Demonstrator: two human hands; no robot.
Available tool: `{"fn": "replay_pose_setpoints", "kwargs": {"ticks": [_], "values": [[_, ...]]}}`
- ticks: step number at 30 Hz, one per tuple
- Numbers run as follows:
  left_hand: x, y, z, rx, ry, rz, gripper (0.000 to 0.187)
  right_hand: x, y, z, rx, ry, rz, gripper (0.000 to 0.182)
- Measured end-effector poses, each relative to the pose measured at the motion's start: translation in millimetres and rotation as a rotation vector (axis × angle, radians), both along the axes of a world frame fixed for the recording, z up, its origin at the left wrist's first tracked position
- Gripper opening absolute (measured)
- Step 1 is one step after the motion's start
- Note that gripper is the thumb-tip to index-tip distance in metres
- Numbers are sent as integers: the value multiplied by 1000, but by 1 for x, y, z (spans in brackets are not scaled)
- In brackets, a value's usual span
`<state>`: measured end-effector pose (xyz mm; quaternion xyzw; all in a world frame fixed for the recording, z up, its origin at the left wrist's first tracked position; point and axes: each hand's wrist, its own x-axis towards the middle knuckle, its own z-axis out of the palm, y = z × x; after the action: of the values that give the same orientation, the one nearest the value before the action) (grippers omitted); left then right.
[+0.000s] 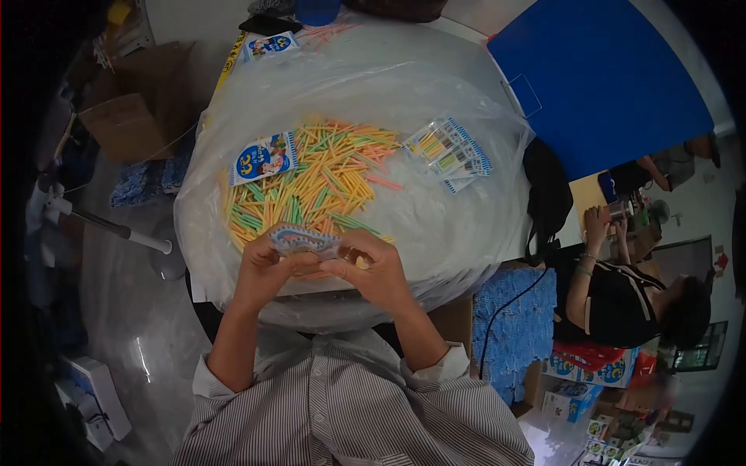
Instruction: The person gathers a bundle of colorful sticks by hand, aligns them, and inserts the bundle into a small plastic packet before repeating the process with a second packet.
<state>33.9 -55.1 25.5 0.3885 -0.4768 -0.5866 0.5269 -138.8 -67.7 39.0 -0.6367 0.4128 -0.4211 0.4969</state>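
Observation:
My left hand [263, 273] and my right hand [374, 273] pinch a small plastic packet [301, 239] with a blue-and-white patterned edge between them, close to the table's front edge. A small pale yellow piece [361, 262] shows at my right fingers; whether it is gripped cannot be made out. Just beyond my hands lies a pile of thin yellow, green and pink sticks [318, 175] on clear plastic sheeting. On the pile's left side rests a blue-and-white printed packet [264, 158]. Several clear packets with sticks inside [448, 155] lie overlapping to the right.
Crumpled plastic sheeting [435, 225] covers the table. A phone [268, 26] and another printed packet [270, 46] are at the back left. A blue panel [598, 78] stands right, beside a black bag [546, 186]. A co-worker [622, 303] sits at the right near blue packet stacks [513, 326].

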Motion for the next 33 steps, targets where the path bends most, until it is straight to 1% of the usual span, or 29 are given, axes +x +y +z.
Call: {"fn": "replay_pose_setpoints", "kwargs": {"ticks": [1,3,4,6,8,10,12,14,16,17,19,20,22,23,25,26,28,29,30,31,32,33], "values": [[-2,1,-3,1,-1,-2,18,-4,0,-6,-11,93,65,24],[-6,0,-9,-15,-93,5,27,-5,-2,-11,-51,48,30,20],[-9,-2,-8,-17,-94,-1,27,-4,-5,-10,-92,4,-6,17],[-16,-7,-4,-82,-85,220,36,-19,-23,-13,-29,31,-200,13],[-6,-6,-14,-87,-125,217,37,-49,-53,-16,86,43,-459,10],[-3,-2,-20,-85,-164,223,38,-70,-85,-17,-92,14,-605,8],[-3,1,-22,-2,-170,219,33,-82,-111,-21,-98,63,-643,11],[-4,3,-22,2,-165,221,32,-93,-130,-34,-106,114,-681,14],[-5,5,-22,12,-161,235,31,-95,-142,-45,-168,552,-765,15],[-5,6,-22,-20,-176,234,29,-98,-144,-49,-168,552,-748,15],[-2,7,-20,-40,-197,259,28,-93,-138,-45,-370,845,-818,21],[0,8,-18,-62,-242,251,25,-92,-135,-42,-368,840,-794,21],[4,10,-16,-81,-290,249,22,-89,-128,-32,-434,828,-941,20],[4,11,-17,-78,-297,253,20,-84,-124,-26,-437,828,-927,20],[2,12,-16,-61,-299,266,18,-70,-115,-13,-615,640,-854,19],[2,11,-13,-87,-340,245,18,-63,-116,-11,-610,642,-847,19],[1,10,-12,-116,-385,224,18,-47,-128,-8,-819,908,-217,28],[0,9,-14,-241,-504,233,19,-40,-134,-4,-820,905,-219,28],[0,8,-16,-367,-621,243,20,-34,-141,1,-782,1029,-98,36],[-1,8,-18,-367,-621,246,20,-29,-149,4,-740,1151,28,44],[0,8,-20,-406,-641,271,20,-27,-158,4,-743,1148,31,44],[0,8,-22,-445,-662,297,21,-25,-169,3,-744,1237,136,47]]}}
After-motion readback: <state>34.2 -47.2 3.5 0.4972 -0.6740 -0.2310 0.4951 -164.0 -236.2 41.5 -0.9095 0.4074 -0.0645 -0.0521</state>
